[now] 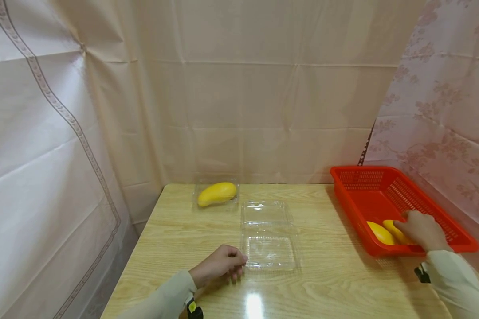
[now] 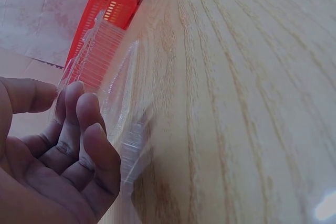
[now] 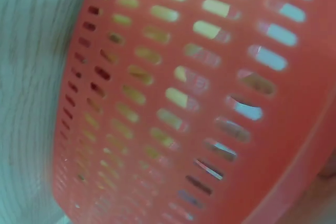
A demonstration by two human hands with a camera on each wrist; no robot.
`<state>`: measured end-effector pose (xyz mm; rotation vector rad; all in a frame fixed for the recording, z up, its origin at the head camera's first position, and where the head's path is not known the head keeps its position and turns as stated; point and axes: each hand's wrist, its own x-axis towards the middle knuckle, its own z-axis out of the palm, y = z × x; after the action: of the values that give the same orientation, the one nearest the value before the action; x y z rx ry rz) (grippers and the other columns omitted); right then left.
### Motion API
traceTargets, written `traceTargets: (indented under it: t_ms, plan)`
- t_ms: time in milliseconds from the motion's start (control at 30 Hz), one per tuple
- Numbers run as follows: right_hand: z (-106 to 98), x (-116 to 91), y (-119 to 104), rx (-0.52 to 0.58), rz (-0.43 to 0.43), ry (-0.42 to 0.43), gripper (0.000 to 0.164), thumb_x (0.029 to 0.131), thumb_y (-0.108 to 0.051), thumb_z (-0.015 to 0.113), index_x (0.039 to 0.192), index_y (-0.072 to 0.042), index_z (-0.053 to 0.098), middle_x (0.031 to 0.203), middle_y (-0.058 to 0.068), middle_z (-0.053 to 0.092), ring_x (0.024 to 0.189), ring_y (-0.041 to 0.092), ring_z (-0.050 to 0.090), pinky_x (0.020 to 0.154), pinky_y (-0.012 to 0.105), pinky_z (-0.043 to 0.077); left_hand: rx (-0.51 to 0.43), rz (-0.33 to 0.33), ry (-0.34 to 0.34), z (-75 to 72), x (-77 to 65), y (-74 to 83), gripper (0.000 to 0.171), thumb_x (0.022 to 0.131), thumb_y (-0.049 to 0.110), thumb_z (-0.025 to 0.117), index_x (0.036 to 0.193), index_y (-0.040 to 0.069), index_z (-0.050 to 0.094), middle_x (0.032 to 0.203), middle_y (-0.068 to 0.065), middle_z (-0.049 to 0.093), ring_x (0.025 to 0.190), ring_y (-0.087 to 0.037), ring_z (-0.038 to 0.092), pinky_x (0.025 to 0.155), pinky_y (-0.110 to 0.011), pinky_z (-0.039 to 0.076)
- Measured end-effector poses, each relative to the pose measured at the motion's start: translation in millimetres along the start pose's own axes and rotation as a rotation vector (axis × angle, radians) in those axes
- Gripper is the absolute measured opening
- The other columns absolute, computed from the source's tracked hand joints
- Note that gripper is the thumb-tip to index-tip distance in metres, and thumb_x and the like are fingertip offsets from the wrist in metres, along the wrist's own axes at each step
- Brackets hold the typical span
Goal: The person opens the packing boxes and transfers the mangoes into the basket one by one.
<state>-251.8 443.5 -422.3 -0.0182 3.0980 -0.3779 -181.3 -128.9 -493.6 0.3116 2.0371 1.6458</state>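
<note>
With sleeves (image 1: pixel 159 299) nearest in the head view, pinches an open clear box (image 1: pixel 269 254) on the desk (image 1: pixel 327 288) by its left edge with the left hand (image 1: pixel 218 266). Touches one of two mangoes (image 1: pixel 392 227) in the red basket (image 1: pixel 353 212) with the right hand (image 1: pixel 425 230); cannot tell any clamping by those fingers. Farther left, has a third mango (image 1: pixel 217 194) in a second clear box (image 1: pixel 201 183). In the left wrist view, holds the box edge between thumb and curled fingers. In the right wrist view, faces the basket's slotted wall.
</note>
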Motion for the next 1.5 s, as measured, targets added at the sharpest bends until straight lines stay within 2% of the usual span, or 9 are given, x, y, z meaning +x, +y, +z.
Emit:
traceTargets:
  t_ms: [200,367,433,600,667,800,900,1067,1500]
  plan:
    - [-0.9,2.3,-12.6,0.015,-0.034,0.062,0.055,0.095,-0.027,0.066,0.118,0.022,0.058,0.112,0.045,0.06,0.085,0.054,0.062,0.072,0.064,0.052,-0.003,0.003,0.005,0.5,-0.8,0.3,0.033,0.104,0.026,0.063,0.097,-0.006,0.068,0.076,-0.005,0.067,0.061,-0.013,0.059,0.053,-0.023,0.046]
    - [-2.3,3.5,-31.8,0.031,-0.073,0.119,0.05,0.097,-0.024,0.063,0.117,0.022,0.059,0.109,0.042,0.062,0.078,0.046,0.064,0.075,0.065,0.052,-0.004,0.001,0.014,1.2,-1.1,-0.3,0.033,0.104,0.026,0.063,0.098,-0.006,0.068,0.076,-0.006,0.067,0.06,-0.014,0.059,0.052,-0.024,0.045]
    - [-3.0,3.4,-39.4,0.049,-0.086,0.129,0.05,0.098,-0.024,0.063,0.118,0.022,0.059,0.112,0.042,0.062,0.08,0.044,0.064,0.077,0.066,0.051,-0.003,0.0,0.014,1.3,-0.8,-0.5,0.034,0.104,0.026,0.063,0.098,-0.006,0.068,0.077,-0.007,0.068,0.06,-0.014,0.059,0.052,-0.024,0.045]
    - [-4.1,2.9,-55.3,0.079,-0.129,0.168,0.05,0.099,-0.024,0.063,0.121,0.021,0.059,0.117,0.041,0.062,0.094,0.054,0.064,0.082,0.068,0.049,0.002,-0.002,0.014,1.5,-1.1,1.2,0.033,0.104,0.026,0.063,0.097,-0.006,0.068,0.078,-0.008,0.068,0.06,-0.014,0.059,0.052,-0.025,0.045]
    - [-4.5,3.0,-60.2,0.082,-0.146,0.187,0.047,0.098,-0.022,0.064,0.12,0.02,0.06,0.116,0.041,0.063,0.096,0.055,0.063,0.083,0.068,0.049,0.004,-0.002,0.014,1.4,-1.3,2.1,0.033,0.104,0.026,0.063,0.097,-0.006,0.068,0.077,-0.008,0.068,0.061,-0.014,0.059,0.052,-0.025,0.045]
    - [-3.1,4.4,-68.4,0.091,-0.174,0.212,0.043,0.097,-0.019,0.066,0.117,0.019,0.062,0.114,0.039,0.064,0.089,0.051,0.065,0.08,0.065,0.051,0.007,-0.005,0.012,0.7,-1.2,2.3,0.033,0.104,0.026,0.063,0.097,-0.006,0.068,0.078,-0.008,0.068,0.061,-0.014,0.059,0.053,-0.025,0.045]
    - [-1.4,5.1,-74.4,0.109,-0.187,0.214,0.042,0.095,-0.018,0.067,0.118,0.018,0.063,0.116,0.038,0.064,0.09,0.05,0.065,0.08,0.064,0.052,0.011,-0.008,0.013,0.7,-1.0,1.6,0.034,0.104,0.027,0.063,0.097,-0.006,0.069,0.078,-0.009,0.069,0.061,-0.014,0.06,0.053,-0.025,0.045]
    - [-1.0,4.5,-86.1,0.137,-0.199,0.201,0.045,0.096,-0.02,0.067,0.122,0.016,0.062,0.12,0.037,0.064,0.102,0.056,0.061,0.086,0.067,0.049,0.007,-0.005,0.015,1.2,-1.1,1.3,0.033,0.104,0.026,0.063,0.097,-0.006,0.069,0.078,-0.008,0.068,0.061,-0.013,0.059,0.053,-0.024,0.044]
    - [3.5,4.1,-112.4,0.15,-0.244,0.218,0.043,0.096,-0.019,0.07,0.122,0.015,0.064,0.119,0.035,0.066,0.106,0.054,0.061,0.088,0.067,0.049,0.025,0.021,0.018,2.3,-1.2,1.4,0.034,0.103,0.025,0.065,0.094,-0.007,0.068,0.076,-0.007,0.068,0.059,-0.013,0.059,0.052,-0.024,0.044]
